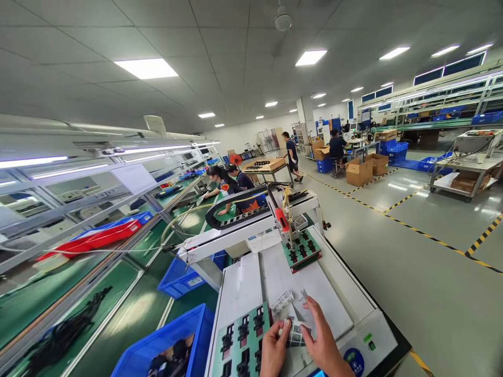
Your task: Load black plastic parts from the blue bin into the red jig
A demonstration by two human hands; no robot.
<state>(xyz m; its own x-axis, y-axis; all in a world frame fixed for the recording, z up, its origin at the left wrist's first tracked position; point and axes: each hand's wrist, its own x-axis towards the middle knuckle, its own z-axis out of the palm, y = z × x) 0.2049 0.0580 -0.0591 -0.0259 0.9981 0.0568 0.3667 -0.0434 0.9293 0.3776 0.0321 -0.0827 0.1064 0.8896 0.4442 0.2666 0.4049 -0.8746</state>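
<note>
My left hand (275, 348) pinches a sheet of small silver-grey labels (295, 335) between thumb and fingers, low over the white machine bed (239, 283). Beside it, my right hand (324, 337) has its thumb and index finger spread, the thumb at the sheet's edge. A small pale pointed piece (304, 295) shows by the right index fingertip; whether it is stuck there I cannot tell. Another label sheet (283, 302) lies just beyond my hands. To the left sits a green fixture plate (236, 337) with black clamps, partly hidden by my left hand.
A second green fixture plate (302, 251) stands under the machine's red-handled tool head (281, 219). Blue bins (133, 361) flank the bed on the left, beside a green conveyor (129, 309) with black cables (66, 335). Co-workers (239, 183) sit farther along the line.
</note>
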